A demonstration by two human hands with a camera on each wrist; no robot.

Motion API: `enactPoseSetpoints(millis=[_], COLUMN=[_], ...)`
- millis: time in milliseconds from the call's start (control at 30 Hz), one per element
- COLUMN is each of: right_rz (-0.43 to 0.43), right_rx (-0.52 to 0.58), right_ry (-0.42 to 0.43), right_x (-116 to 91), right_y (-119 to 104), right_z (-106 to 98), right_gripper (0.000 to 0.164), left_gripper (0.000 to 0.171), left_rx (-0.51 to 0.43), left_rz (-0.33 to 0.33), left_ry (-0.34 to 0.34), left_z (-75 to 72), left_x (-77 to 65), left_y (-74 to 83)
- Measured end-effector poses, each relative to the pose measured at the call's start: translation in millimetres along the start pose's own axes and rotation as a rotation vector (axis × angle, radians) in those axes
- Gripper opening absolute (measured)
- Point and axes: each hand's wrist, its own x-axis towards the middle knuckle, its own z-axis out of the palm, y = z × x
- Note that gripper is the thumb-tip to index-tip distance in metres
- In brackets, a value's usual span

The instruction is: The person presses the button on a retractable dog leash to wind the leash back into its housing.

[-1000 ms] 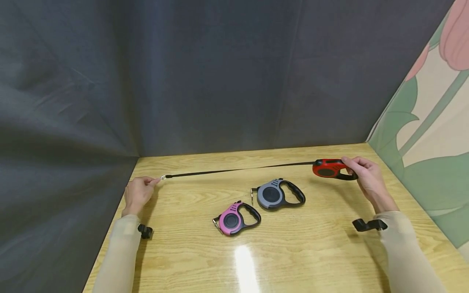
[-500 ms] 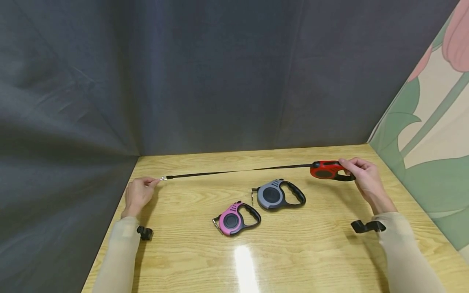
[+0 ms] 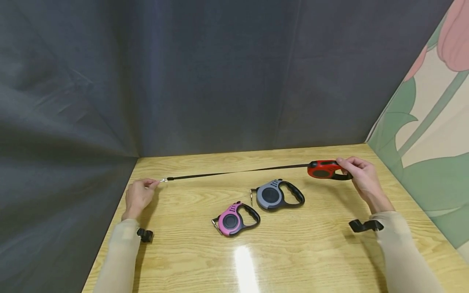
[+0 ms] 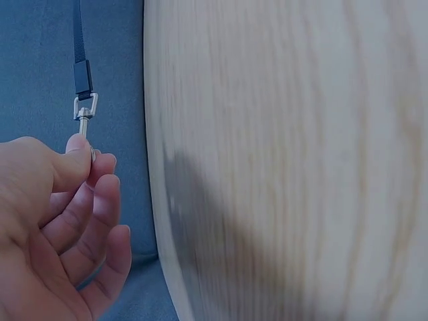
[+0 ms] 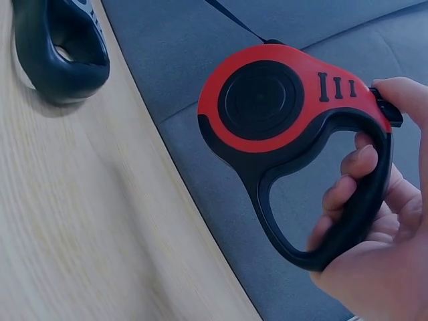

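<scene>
My right hand (image 3: 362,177) grips the black loop handle of a red retractable dog leash (image 3: 321,169). In the right wrist view the fingers curl through the loop and the thumb lies on the black button (image 5: 386,107). A black strap (image 3: 234,172) runs taut from the casing leftward across the far part of the table, with a twist midway. At its other end my left hand (image 3: 139,197) pinches the silver metal clip (image 4: 84,119) between thumb and forefinger. The left wrist view shows the other fingers loosely bent below it. Both hands are raised over the table.
A grey retractable leash (image 3: 270,195) and a smaller pink one (image 3: 230,221) lie mid-table, in front of the strap, their clips to the left. Dark cloth (image 3: 220,81) hangs behind and left of the wooden table (image 3: 300,260). A floral curtain (image 3: 432,122) borders the right.
My right hand with the red leash has shifted slightly left, toward the left hand, so the strap span is a little shorter. The left hand keeps its pinch, nearly still.
</scene>
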Motion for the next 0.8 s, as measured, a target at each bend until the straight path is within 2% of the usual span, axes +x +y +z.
enactPoseSetpoints(millis=[600, 800], right_rz=[-0.007, -0.006], right_rx=[-0.088, -0.154], right_ry=[-0.028, -0.031], right_x=[-4.0, -4.6], right_y=[6.6, 8.9], right_z=[15.6, 17.7], right_gripper=[0.03, 0.031], left_gripper=[0.034, 0.035], left_rx=[-0.038, -0.046], left_rz=[0.013, 0.012], left_ry=[-0.045, -0.049], left_z=[0.1, 2.7], left_x=[-4.9, -6.9], left_y=[10.2, 10.1])
